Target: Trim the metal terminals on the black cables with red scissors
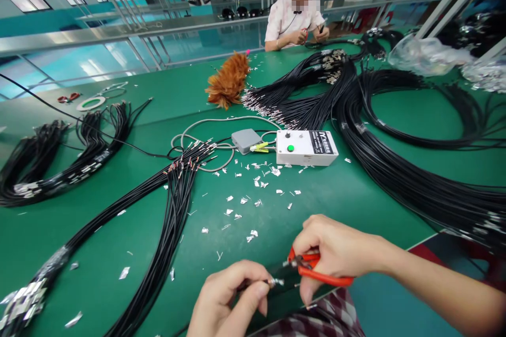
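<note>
My left hand (233,297) pinches a black cable close to its stripped end (275,282), where shiny foil and wire stick out past the thumb and forefinger. Just to the right, my right hand (332,253) is wrapped round a pair of cutting pliers (316,268) with red-orange handles. The pliers' jaws point left, a small gap away from the cable end. Most of the cable is hidden behind my left hand. Small scraps of foil (253,234) lie scattered over the green table beyond both hands.
Black cable bundles lie at the left (158,242) and right (379,152). A white box with a green button (306,147), a grey pad (245,140) and a brown feather duster (228,81) stand mid-table. A co-worker (294,21) sits across the green table (308,202).
</note>
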`<state>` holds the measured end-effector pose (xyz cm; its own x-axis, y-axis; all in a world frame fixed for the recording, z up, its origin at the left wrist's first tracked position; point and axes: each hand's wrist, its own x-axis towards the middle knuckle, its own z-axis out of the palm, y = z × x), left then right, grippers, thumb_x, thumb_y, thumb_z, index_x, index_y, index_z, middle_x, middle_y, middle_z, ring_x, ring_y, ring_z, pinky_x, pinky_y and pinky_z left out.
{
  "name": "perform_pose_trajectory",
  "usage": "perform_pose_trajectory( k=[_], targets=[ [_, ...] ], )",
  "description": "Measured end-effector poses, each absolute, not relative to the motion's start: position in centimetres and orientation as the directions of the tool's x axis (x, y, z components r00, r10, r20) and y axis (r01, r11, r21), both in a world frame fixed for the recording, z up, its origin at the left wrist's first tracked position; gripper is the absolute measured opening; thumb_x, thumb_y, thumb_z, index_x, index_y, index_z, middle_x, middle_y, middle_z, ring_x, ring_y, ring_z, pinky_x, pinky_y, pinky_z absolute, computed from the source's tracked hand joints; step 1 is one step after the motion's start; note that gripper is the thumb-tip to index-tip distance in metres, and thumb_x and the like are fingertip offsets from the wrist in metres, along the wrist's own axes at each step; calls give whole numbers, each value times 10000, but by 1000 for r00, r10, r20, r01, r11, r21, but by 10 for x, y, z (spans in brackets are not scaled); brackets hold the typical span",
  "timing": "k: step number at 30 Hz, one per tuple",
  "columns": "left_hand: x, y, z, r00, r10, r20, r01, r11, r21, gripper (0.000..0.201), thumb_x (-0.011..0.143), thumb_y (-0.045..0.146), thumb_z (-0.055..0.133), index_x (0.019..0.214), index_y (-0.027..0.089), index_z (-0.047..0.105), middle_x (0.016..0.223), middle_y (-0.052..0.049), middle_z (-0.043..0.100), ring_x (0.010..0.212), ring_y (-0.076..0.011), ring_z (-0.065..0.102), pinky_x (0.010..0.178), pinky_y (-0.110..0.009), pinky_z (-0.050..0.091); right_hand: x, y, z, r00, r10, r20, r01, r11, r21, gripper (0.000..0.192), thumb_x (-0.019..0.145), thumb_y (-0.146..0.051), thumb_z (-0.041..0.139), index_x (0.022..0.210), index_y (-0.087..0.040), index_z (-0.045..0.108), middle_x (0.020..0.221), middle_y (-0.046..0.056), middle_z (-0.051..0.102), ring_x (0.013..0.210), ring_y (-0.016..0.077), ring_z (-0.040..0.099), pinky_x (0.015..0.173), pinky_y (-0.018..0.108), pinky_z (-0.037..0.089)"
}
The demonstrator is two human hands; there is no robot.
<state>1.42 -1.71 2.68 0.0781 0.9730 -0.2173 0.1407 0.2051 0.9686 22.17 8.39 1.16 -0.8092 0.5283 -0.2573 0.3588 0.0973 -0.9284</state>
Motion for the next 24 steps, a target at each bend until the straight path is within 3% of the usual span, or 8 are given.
perform_pose_trajectory(
  k=[2,4,8,12,16,24],
  targets=[
    [17,-16,27,15,922,-386,-20,386,922,201,840,377,594,790,190,646,517,23,559,435,-69,372,415,-189,247,219,80,9,-744,557,-370,345,-155,-926,495,688,-631,643,560,-194,449,497,-73,357,448,78,300,451,229,251],
    [19,-12,30,4,876,-482,-157,477,865,230,837,406,599,823,177,617,513,27,560,393,-36,292,393,-184,154,217,72,6,-689,596,-413,314,-268,-911,441,751,-598,601,648,-197,447,557,-64,378,485,86,331,459,222,275],
    [20,-5,35,0,848,-530,-285,508,813,216,834,368,608,815,154,601,492,22,569,347,-7,270,389,-196,108,214,55,7,-600,687,-410,510,-67,-858,422,804,-519,591,655,-205,352,602,-71,311,561,93,273,495,217,241],
    [21,-1,36,-18,840,-542,-299,513,805,209,825,357,616,806,149,609,478,28,560,339,-4,269,384,-194,100,207,48,16,-572,740,-355,666,165,-728,447,770,-576,604,651,-201,391,647,-61,417,598,101,341,532,230,250],
    [23,0,35,-4,841,-540,-293,516,805,211,821,351,614,780,144,615,457,30,550,331,-2,227,362,-177,87,201,53,21,-622,688,-374,650,187,-737,448,780,-590,579,645,-198,411,636,-65,417,592,95,343,524,226,249],
    [25,0,39,-31,817,-576,-219,556,802,177,812,308,618,737,151,584,431,56,494,360,-14,212,363,-151,108,201,70,23,-729,458,-508,573,2,-820,469,789,-578,566,623,-204,337,596,-68,248,536,86,200,440,221,182]
  ],
)
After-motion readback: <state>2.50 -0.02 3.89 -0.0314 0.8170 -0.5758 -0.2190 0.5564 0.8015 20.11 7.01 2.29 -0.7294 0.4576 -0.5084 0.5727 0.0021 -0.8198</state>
